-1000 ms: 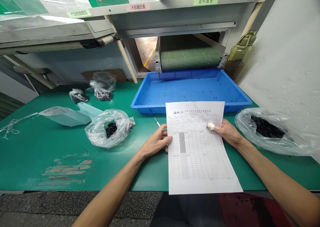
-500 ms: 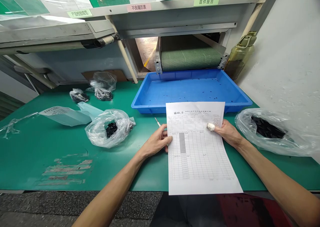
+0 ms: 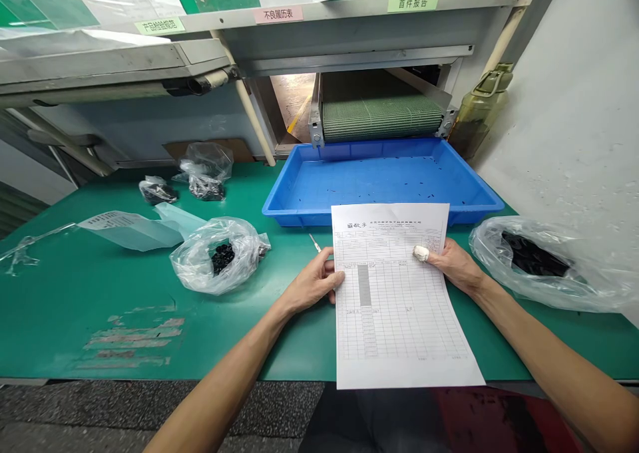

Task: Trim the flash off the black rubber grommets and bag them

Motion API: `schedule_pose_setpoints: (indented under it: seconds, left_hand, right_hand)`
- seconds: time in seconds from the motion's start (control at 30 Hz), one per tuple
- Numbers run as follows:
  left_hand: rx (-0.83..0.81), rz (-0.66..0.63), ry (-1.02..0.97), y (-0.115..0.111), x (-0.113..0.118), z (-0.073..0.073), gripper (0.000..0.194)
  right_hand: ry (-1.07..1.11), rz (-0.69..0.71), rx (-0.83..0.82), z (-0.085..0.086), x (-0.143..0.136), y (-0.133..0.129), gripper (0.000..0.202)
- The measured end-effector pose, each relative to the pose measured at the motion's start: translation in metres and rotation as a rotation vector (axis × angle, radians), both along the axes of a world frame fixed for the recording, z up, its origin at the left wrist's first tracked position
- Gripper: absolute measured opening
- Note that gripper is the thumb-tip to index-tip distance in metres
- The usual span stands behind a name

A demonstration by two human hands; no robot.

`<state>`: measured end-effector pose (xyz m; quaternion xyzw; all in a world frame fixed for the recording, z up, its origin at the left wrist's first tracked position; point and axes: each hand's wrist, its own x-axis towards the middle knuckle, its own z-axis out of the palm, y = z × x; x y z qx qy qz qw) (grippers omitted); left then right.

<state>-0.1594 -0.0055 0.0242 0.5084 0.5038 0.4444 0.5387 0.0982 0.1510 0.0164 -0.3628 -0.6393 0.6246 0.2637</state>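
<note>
A white printed form (image 3: pixel 399 333) with a table grid and some handwriting is held up above the green table, facing me. My left hand (image 3: pixel 313 280) pinches its left edge between thumb and fingers. On the opposite edge, my right hand (image 3: pixel 454 263) grips the sheet, its thumb wrapped in white tape and lying on the front; the fingers behind the paper are hidden. A thin white pen-like stick (image 3: pixel 314 242) lies just beyond my left hand, partly hidden by it. The form overlaps the front rim of a blue tray (image 3: pixel 279 210).
Small black pieces lie scattered in the tray, below a green conveyor belt (image 3: pixel 382 117). Open plastic bags of black parts stand left (image 3: pixel 190 270) and right (image 3: pixel 489 240). Two smaller bags (image 3: pixel 207 187) sit at the back left. A yellowish bottle (image 3: pixel 482 110) stands by the right wall.
</note>
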Motion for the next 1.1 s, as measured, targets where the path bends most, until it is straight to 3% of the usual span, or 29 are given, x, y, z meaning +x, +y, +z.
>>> schedule_pose_setpoints:
  seconds: [1.1]
  left_hand:
    - [-0.003,0.002,0.016,-0.0007,0.0005,0.0009,0.036]
  right_hand:
    - [0.004,-0.008,-0.009,0.0017,-0.0001,-0.0004,0.057]
